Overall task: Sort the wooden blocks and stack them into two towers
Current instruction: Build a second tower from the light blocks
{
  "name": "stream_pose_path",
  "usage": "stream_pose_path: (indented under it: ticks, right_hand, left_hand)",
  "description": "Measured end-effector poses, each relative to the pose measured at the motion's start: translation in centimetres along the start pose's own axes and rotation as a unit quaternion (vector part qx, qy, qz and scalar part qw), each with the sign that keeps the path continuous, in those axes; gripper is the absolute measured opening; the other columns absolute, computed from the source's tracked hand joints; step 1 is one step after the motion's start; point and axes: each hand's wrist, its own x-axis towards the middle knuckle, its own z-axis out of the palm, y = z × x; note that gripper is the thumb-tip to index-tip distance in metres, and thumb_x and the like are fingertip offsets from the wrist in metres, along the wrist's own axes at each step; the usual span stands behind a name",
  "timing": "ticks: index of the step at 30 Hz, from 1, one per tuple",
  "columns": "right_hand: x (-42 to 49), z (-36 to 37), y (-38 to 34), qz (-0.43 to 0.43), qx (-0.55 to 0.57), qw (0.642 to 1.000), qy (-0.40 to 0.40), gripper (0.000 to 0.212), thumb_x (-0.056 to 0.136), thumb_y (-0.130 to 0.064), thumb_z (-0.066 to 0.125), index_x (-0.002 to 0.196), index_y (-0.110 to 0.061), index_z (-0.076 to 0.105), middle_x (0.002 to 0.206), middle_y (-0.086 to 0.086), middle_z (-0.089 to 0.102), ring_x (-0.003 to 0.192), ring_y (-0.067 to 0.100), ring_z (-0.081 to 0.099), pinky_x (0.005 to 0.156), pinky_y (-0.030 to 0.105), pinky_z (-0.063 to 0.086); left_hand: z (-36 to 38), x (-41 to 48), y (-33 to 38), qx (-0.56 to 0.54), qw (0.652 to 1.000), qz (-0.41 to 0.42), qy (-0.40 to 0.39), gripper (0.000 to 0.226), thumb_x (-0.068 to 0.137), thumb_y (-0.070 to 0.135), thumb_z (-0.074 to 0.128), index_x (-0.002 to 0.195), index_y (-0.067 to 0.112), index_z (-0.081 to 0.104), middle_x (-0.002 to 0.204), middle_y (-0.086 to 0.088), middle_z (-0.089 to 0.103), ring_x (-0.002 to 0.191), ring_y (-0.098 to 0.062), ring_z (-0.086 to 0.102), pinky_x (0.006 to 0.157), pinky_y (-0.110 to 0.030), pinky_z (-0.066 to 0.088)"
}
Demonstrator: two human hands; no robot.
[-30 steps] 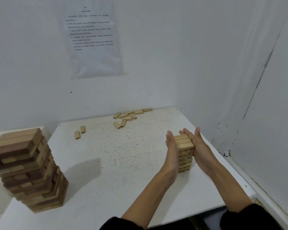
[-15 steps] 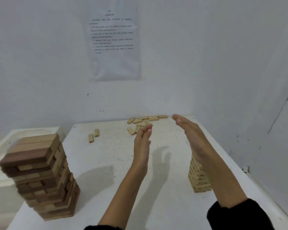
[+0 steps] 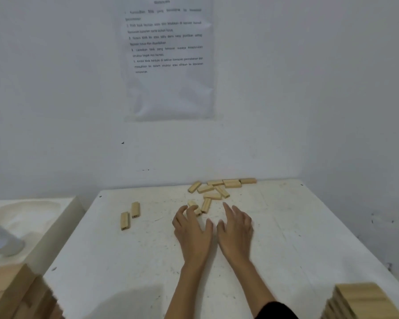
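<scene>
- Tabletop (image 3: 124,261) of scuffed white, flecked with small dark marks, its far edge against a white wall (image 3: 55,111), its right edge near a second wall.
- Printed sheet (image 3: 168,58) in a glossy sleeve on the far wall, text too blurred to read.
- Loose blocks (image 3: 217,188) of pale wood, scattered flat along the far edge, right of its middle.
- Two further blocks (image 3: 135,209) lying side by side, apart from the heap, toward the far left corner.
- Left hand (image 3: 192,231) palm down near the tabletop's middle, fingers curled, fingertips at one stray block (image 3: 198,211) on the near fringe of the heap; grip or mere touch, cannot tell.
- Right hand (image 3: 236,229) just beside it, palm down, fingers straight and spread, nothing held.
- Blurred tower (image 3: 9,293) at the near left corner; pale tower (image 3: 359,300) at the near right corner.
- White moulded tray (image 3: 32,215) off the left edge, a grey shape (image 3: 0,242) lying in it.
</scene>
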Motion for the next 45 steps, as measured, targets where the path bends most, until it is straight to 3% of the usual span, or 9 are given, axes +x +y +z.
stream_pose_path:
  ticks: [7, 15, 18, 22, 25, 29, 32, 37, 45]
  right_hand:
    - [5.3, 2.4, -0.2, -0.003, -0.051, 0.998, 0.03, 0.048, 0.094, -0.026, 0.048, 0.139, -0.04, 0.036, 0.145, 0.005, 0.027, 0.13, 0.023, 0.023, 0.102, 0.037, 0.026]
    - [6.8, 3.1, 0.1, 0.009, -0.047, 0.998, 0.05, 0.027, 0.09, -0.031, 0.058, 0.117, -0.029, 0.058, 0.136, 0.003, 0.034, 0.127, 0.022, 0.026, 0.1, 0.033, 0.026]
    - [6.8, 2.9, 0.1, 0.015, 0.041, 0.994, 0.1, 0.026, 0.087, -0.027, 0.062, 0.112, -0.021, 0.059, 0.121, 0.002, 0.047, 0.114, 0.021, 0.035, 0.086, 0.029, 0.031]
    - [5.5, 2.6, -0.3, 0.035, 0.207, 0.959, 0.189, 0.021, 0.085, -0.016, 0.064, 0.105, -0.013, 0.059, 0.104, 0.002, 0.056, 0.094, 0.014, 0.037, 0.075, 0.018, 0.025]
    - [4.1, 2.2, -0.1, 0.033, 0.239, 0.953, 0.185, 0.019, 0.085, -0.014, 0.064, 0.103, -0.013, 0.059, 0.1, -0.001, 0.055, 0.094, 0.016, 0.041, 0.072, 0.015, 0.025]
    - [1.6, 1.3, 0.5, 0.036, 0.239, 0.955, 0.17, 0.018, 0.084, -0.012, 0.066, 0.101, -0.012, 0.061, 0.097, -0.001, 0.054, 0.093, 0.018, 0.044, 0.075, 0.019, 0.028]
    - [-0.7, 0.4, 0.7, 0.032, 0.228, 0.96, 0.157, 0.017, 0.083, -0.012, 0.066, 0.099, -0.012, 0.061, 0.095, -0.002, 0.054, 0.091, 0.018, 0.044, 0.075, 0.024, 0.031]
    - [-4.9, -0.9, 1.1, -0.007, 0.197, 0.97, 0.145, 0.016, 0.081, -0.011, 0.069, 0.093, -0.018, 0.061, 0.087, -0.008, 0.051, 0.085, 0.017, 0.043, 0.069, 0.027, 0.034]
    - [-11.3, -4.1, 2.2, -0.031, 0.179, 0.978, 0.105, 0.026, 0.074, -0.009, 0.074, 0.089, -0.024, 0.059, 0.079, -0.016, 0.051, 0.078, 0.013, 0.048, 0.062, 0.015, 0.034]
  left_hand:
    - [2.6, 4.7, -2.1, 0.1, 0.994, 0.017, 0.032, 0.07, 0.075, 0.043, 0.065, 0.135, 0.023, 0.036, 0.146, -0.006, 0.02, 0.133, -0.02, 0.013, 0.105, -0.039, 0.024]
    - [2.6, 5.2, -2.3, 0.113, 0.992, 0.039, 0.029, 0.062, 0.08, 0.047, 0.063, 0.134, 0.024, 0.042, 0.147, -0.008, 0.018, 0.135, -0.023, 0.011, 0.106, -0.038, 0.02]
    - [2.4, 5.0, -2.0, 0.123, 0.991, 0.039, 0.029, 0.061, 0.078, 0.05, 0.064, 0.131, 0.026, 0.045, 0.147, -0.007, 0.019, 0.135, -0.023, 0.012, 0.106, -0.038, 0.02]
    - [1.9, 4.9, -1.5, 0.137, 0.99, 0.035, 0.02, 0.045, 0.082, 0.048, 0.063, 0.122, 0.03, 0.053, 0.142, -0.002, 0.028, 0.129, -0.021, 0.024, 0.099, -0.034, 0.023]
    - [1.7, 5.0, -1.6, 0.1, 0.994, 0.048, 0.025, 0.023, 0.084, 0.035, 0.066, 0.104, 0.023, 0.064, 0.124, 0.001, 0.046, 0.113, -0.017, 0.037, 0.085, -0.027, 0.027]
    - [1.0, 4.6, -1.2, 0.002, 0.998, 0.055, 0.026, 0.016, 0.078, 0.02, 0.074, 0.092, 0.014, 0.069, 0.106, 0.001, 0.053, 0.098, -0.01, 0.038, 0.079, -0.019, 0.029]
    - [0.3, 3.7, -1.0, -0.026, 0.998, 0.058, 0.018, 0.016, 0.077, 0.019, 0.075, 0.092, 0.013, 0.07, 0.103, 0.006, 0.048, 0.1, -0.007, 0.038, 0.079, -0.014, 0.025]
    - [-1.3, 0.6, -1.7, -0.047, 0.998, 0.036, 0.036, 0.017, 0.077, 0.03, 0.076, 0.09, 0.019, 0.073, 0.105, 0.01, 0.052, 0.104, -0.007, 0.044, 0.079, -0.014, 0.034]
    - [-6.1, -6.2, -2.4, -0.026, 0.998, 0.064, -0.001, 0.012, 0.075, 0.017, 0.076, 0.086, 0.017, 0.071, 0.099, 0.009, 0.05, 0.101, -0.01, 0.047, 0.074, -0.009, 0.033]
